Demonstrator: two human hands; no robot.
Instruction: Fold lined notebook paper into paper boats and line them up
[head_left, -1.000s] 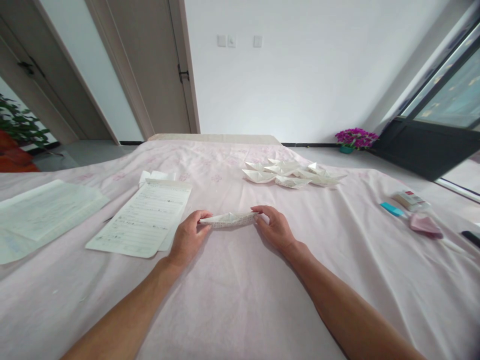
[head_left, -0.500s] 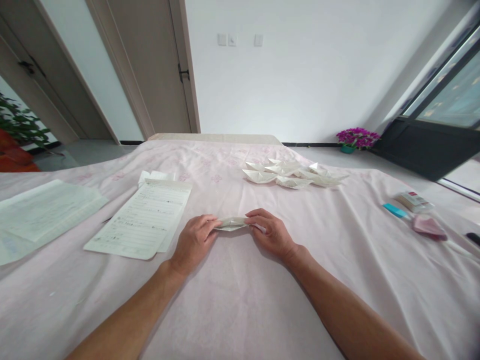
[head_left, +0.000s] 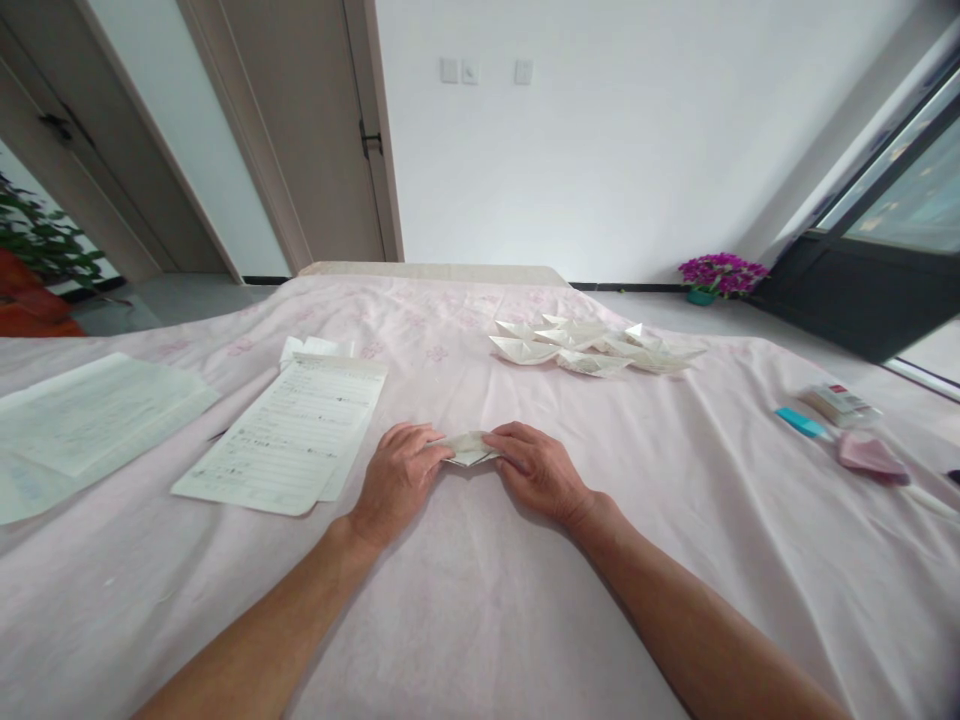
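A small folded paper boat [head_left: 469,448] lies between my two hands, low over the pale pink cloth [head_left: 480,600]. My left hand [head_left: 399,478] pinches its left end between thumb and fingers. At the opposite end, my right hand [head_left: 537,470] grips the paper the same way. Both tips of the boat are covered by my fingers. Beyond my right hand stands a cluster of several finished paper boats [head_left: 592,345]. Written paper sheets [head_left: 289,430] lie to the left of my left hand.
More thin sheets [head_left: 82,430] are spread at the far left. On the right lie a blue object [head_left: 801,422], a clear-wrapped packet [head_left: 838,402] and a pink item [head_left: 872,456]. Purple flowers [head_left: 721,275] stand on the floor behind the cloth's far right edge.
Both hands have drawn slightly closer together on the paper boat. Its middle now shows a deeper V shape along the lower edge. The whole view has shifted a little.
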